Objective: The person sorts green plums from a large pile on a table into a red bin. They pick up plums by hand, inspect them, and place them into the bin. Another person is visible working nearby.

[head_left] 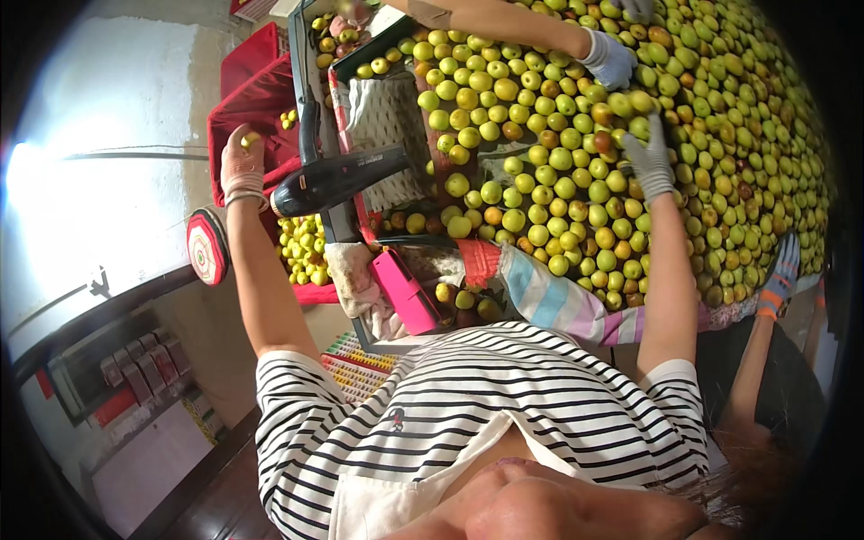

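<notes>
My left hand (244,165), in a pinkish knit glove, is over the rim of a red-lined crate (233,101). A small yellow-green fruit (250,139), like a jujube, shows at its fingers. My right hand (651,162), in a grey knit glove, reaches into a broad heap of green and brownish fruits (560,158). A green fruit (639,126) lies between its thumb and fingers; whether it is gripped I cannot tell. Between my hands a black hair dryer (337,179) rests across the frame edge, over a patterned, wrinkled sheet (381,128).
A second crate of fruits (302,250) stands below the first. A pink phone case (405,293) lies on cloth near my body. Striped fabric (553,287) pads the near edge. Other people's gloved hands (609,59) reach in from the top and the right. A round cushioned seat (207,248) is at left.
</notes>
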`<action>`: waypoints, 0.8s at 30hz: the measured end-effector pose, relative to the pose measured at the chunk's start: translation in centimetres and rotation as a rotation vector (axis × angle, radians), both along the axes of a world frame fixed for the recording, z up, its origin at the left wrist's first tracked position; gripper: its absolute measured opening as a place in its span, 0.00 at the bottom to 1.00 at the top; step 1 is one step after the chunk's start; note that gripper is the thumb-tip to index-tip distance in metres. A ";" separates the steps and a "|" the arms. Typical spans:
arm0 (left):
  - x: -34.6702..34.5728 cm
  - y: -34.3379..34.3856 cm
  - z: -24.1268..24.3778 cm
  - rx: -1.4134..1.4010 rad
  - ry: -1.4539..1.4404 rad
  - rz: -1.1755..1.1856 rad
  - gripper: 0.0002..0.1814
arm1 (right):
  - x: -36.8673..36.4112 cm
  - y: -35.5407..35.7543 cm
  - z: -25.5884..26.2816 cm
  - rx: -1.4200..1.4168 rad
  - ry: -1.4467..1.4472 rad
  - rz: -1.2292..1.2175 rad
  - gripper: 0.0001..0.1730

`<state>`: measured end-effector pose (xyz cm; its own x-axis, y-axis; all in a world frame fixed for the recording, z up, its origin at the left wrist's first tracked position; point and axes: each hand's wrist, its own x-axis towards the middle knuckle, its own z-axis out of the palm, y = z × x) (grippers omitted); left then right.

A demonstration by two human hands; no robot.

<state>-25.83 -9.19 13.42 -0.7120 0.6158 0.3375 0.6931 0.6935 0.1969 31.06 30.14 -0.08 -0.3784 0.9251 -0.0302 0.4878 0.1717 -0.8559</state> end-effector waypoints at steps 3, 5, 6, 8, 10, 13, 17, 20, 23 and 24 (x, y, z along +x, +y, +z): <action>5.2 6.3 1.7 0.181 -0.473 0.065 0.29 | -1.7 -3.1 -0.4 0.225 -0.088 0.123 0.44; 9.4 5.6 -0.2 0.601 -0.737 -0.271 0.23 | -4.7 -6.6 2.1 0.263 -0.189 0.098 0.41; 16.5 7.9 0.8 0.631 -0.745 -0.435 0.20 | -5.3 -7.6 1.6 0.248 -0.160 0.060 0.40; 24.6 9.5 -1.4 0.607 -1.066 -0.539 0.20 | -7.2 -11.0 1.2 0.225 -0.062 0.075 0.42; 31.6 10.3 -4.1 0.345 -1.063 -0.572 0.23 | -9.3 -14.4 2.1 0.138 0.050 0.154 0.41; 36.9 11.9 -6.7 0.174 -1.121 -0.562 0.35 | -10.0 -18.4 1.7 -0.027 0.197 0.231 0.33; 37.7 12.2 -8.6 0.360 -1.009 -0.684 0.30 | -7.5 -19.4 4.4 -0.699 0.495 0.373 0.34; 36.2 11.2 -8.2 0.251 -0.859 -0.654 0.21 | -4.4 -13.8 9.5 -0.367 0.018 0.632 0.36; 33.8 9.1 -10.0 0.258 -0.798 -0.528 0.15 | -0.6 -3.5 8.5 0.191 -0.342 0.216 0.34; 33.1 8.3 -10.2 0.279 -0.828 -0.496 0.14 | 0.9 -0.3 9.8 0.228 -0.516 0.030 0.36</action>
<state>7.31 -0.89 3.25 -0.4722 0.8810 0.0298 0.4627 0.2190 0.8591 32.00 29.83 9.76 -0.3939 0.9190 -0.0185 0.8251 0.3447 -0.4476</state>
